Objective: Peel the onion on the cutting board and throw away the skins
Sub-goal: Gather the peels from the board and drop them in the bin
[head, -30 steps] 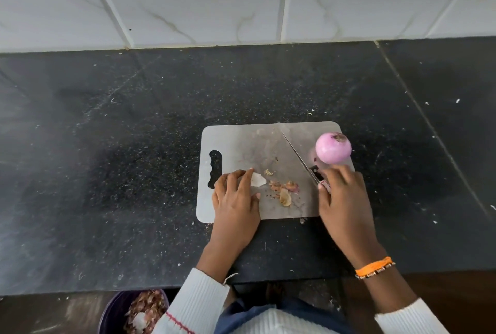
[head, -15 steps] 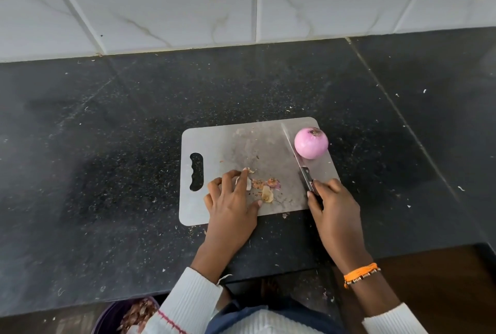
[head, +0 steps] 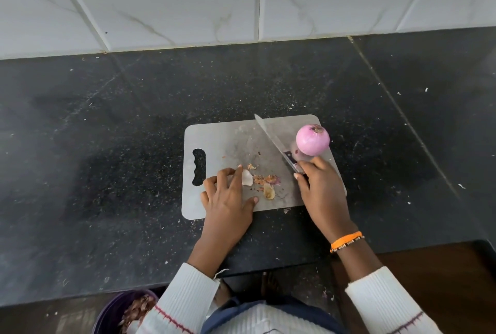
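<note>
Head view: the left hand [head: 226, 199] lies flat on the cutting board [head: 228, 140], fingers straight, grip apart, touching the skins [head: 264, 182]. The right hand [head: 320, 188] grip is clamped on the knife [head: 279, 145] handle. The peeled onion [head: 312, 139] sits just beside it.

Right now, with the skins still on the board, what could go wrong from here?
1. The left hand gathers the onion skins close to the knife that the right hand rests on; a slip could nick a finger.
2. The peeled onion sits loose near the cutting board edge and might roll off.
3. Skins could spill on the way to the bin below the counter.
</note>
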Motion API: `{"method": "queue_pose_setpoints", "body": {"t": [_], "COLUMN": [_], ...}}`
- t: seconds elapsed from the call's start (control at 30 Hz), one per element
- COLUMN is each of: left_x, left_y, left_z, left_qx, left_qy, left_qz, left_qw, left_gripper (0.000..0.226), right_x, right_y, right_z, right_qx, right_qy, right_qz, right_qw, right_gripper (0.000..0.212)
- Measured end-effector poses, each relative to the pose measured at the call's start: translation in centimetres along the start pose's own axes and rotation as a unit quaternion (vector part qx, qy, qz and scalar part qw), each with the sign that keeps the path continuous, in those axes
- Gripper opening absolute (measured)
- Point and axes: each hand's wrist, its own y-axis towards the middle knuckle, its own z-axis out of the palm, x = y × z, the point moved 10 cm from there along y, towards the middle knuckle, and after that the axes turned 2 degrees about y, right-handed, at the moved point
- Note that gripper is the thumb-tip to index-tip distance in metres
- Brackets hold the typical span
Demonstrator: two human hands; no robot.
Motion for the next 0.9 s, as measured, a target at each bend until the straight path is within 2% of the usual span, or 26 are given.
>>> {"method": "queue_pose_setpoints", "body": {"t": [0.13, 0.27, 0.33, 0.47, 0.63, 0.77, 0.9], "left_x": [0.1, 0.1, 0.0, -0.2, -0.4, -0.3, -0.2], "left_y": [0.0, -0.1, -0.1, -0.1, -0.2, -0.2, -0.1], "left_z": [-0.1, -0.1, -0.1, -0.1, -0.3, -0.2, -0.5], "left_qx": [-0.001, -0.002, 0.0, 0.0, -0.007, -0.003, -0.008], "left_qy": [-0.005, -0.013, -0.012, -0.015, -0.016, -0.019, -0.023], "left_qz": [-0.003, -0.005, -0.003, -0.001, 0.003, 0.0, 0.001], "left_qw": [1.0, 1.0, 1.0, 1.0, 1.0, 1.0, 1.0], "left_gripper": [0.067, 0.066, 0.065, 0.064, 0.063, 0.063, 0.062], "right_x": [0.5, 0.3, 0.2, 0.2, -0.4, -1.3, -1.5], "right_y": [0.8, 1.8, 1.9, 2.3, 2.3, 2.6, 2.4], "right_z": [0.3, 1.1, 1.9, 1.9, 0.8, 0.5, 0.5], "right_qx": [0.012, 0.067, 0.102, 0.102, 0.072, 0.058, 0.062], "right_qy": [-0.01, -0.116, -0.155, -0.178, -0.155, -0.118, -0.127], "right_qz": [0.001, 0.038, 0.04, 0.042, 0.07, 0.099, 0.102], "right_qw": [1.0, 0.99, 0.982, 0.978, 0.983, 0.986, 0.985], "right_gripper": [0.019, 0.043, 0.046, 0.034, 0.018, 0.014, 0.016]}}
